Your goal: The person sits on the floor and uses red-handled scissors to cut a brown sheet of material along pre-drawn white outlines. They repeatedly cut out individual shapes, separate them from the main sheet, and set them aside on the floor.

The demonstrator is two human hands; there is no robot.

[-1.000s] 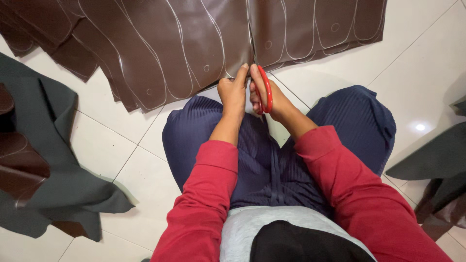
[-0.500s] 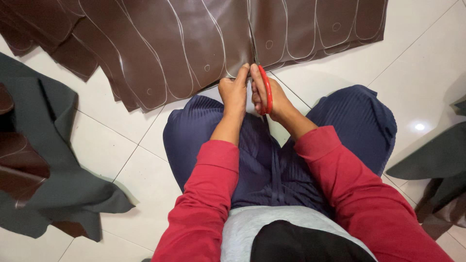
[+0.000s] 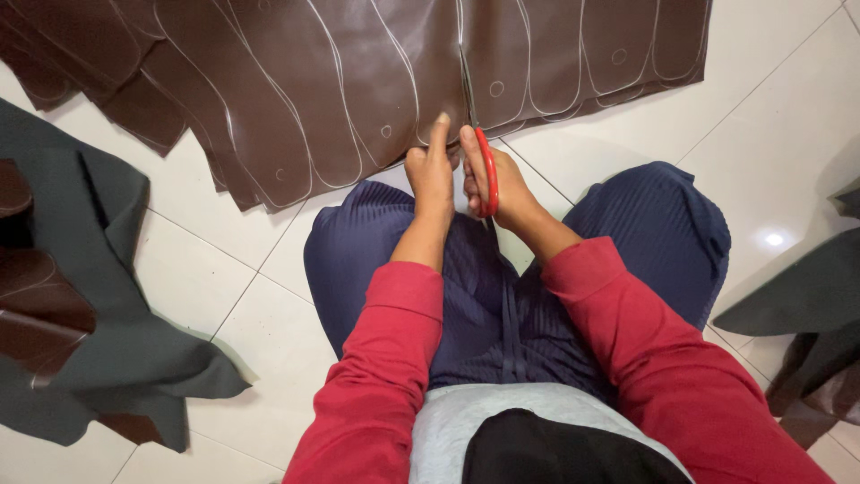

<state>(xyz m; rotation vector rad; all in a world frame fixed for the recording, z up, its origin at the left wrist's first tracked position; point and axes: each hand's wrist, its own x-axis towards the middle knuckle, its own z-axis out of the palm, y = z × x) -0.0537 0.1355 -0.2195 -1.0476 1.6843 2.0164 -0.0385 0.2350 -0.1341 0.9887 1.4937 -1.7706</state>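
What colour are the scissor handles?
Red: the scissors in the right hand, seen in the head view.

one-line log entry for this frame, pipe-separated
right hand: grips red scissors, blades in brown sheet | left hand: presses sheet edge beside cut | floor: white tile

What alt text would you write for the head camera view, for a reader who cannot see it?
Seen from above, a seated person's right hand works red-handled scissors into the near edge of a brown leather sheet marked with white outlines, while the left hand presses that edge beside the cut. The sheet lies on a white tiled floor, with dark grey material at the left.
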